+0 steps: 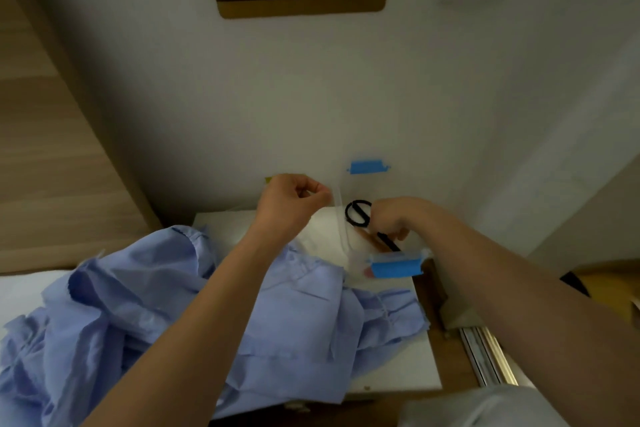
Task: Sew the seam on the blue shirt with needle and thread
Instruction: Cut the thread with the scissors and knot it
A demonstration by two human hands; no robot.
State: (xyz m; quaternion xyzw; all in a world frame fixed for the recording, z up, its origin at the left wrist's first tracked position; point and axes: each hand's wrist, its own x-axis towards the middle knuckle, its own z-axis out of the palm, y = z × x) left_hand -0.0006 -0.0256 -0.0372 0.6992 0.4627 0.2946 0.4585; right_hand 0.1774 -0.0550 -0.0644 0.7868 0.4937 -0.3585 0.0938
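The blue shirt (294,315) lies crumpled across the white table (398,367) and spills off its left side. My left hand (294,198) is raised above the shirt's collar end, thumb and forefinger pinched together as on a fine thread. The strand itself is too thin to see. A small yellow-green bit (268,179) shows behind that hand. My right hand (394,218) grips black scissors (358,213), their finger loop pointing towards the left hand. No needle is visible.
A clear plastic box with blue latches stands open at the table's back, its lid (367,166) upright against the white wall and its base (396,267) under my right wrist. A wooden panel (52,149) rises on the left. A metal rail (488,357) runs on the right.
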